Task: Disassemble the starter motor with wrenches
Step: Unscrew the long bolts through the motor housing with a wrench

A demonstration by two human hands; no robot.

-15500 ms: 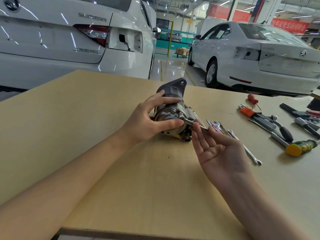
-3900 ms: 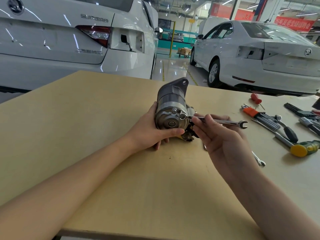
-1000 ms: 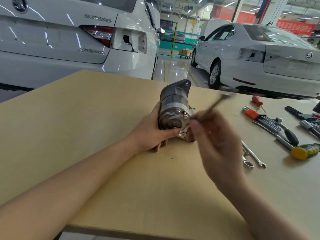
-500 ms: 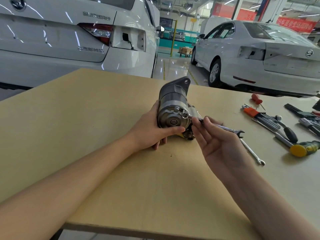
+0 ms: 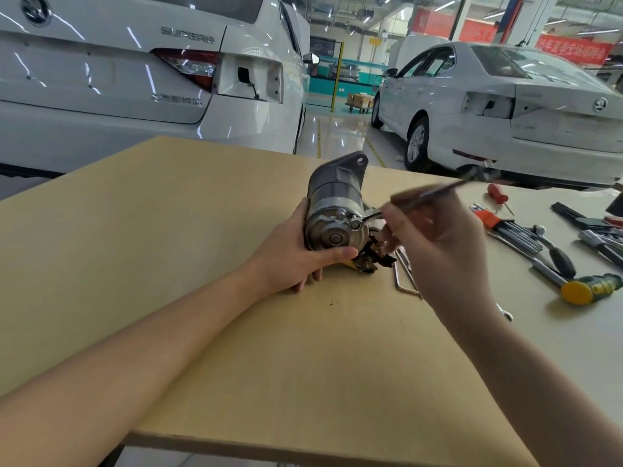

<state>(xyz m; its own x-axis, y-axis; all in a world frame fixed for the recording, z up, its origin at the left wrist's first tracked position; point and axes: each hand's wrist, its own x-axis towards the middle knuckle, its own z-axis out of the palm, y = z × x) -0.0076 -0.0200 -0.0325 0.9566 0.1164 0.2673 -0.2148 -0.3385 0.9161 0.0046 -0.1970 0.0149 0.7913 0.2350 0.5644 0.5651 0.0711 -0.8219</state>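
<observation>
Head view. Item: starter motor (image 5: 332,210), grey metal, lay on its side near the middle of the tabletop (image 5: 168,251), round end cap toward the camera, mounting flange toward the far edge. Left hand (image 5: 296,256) gripped the motor's left flank, thumb curled under the end cap, fingers curled beneath the body against the wood. Right hand (image 5: 435,244) was blurred; its fingers were curled round the shank of a slim wrench (image 5: 435,190), whose near end sat on a bolt at the upper right of the end cap and whose far end angled up toward the far right edge (whether the wrench head fully seated on the bolt, cannot tell). Dark terminal hardware showed at the motor's lower right.

Further wrenches (image 5: 404,274) lay on the wood just right of the motor, partly hidden by the right hand. Toward the right edge: hex keys in an orange holder (image 5: 495,220), a red-handled screwdriver (image 5: 498,193), a yellow-headed mallet (image 5: 586,288). Beyond the far edge stood two white cars (image 5: 135,79).
</observation>
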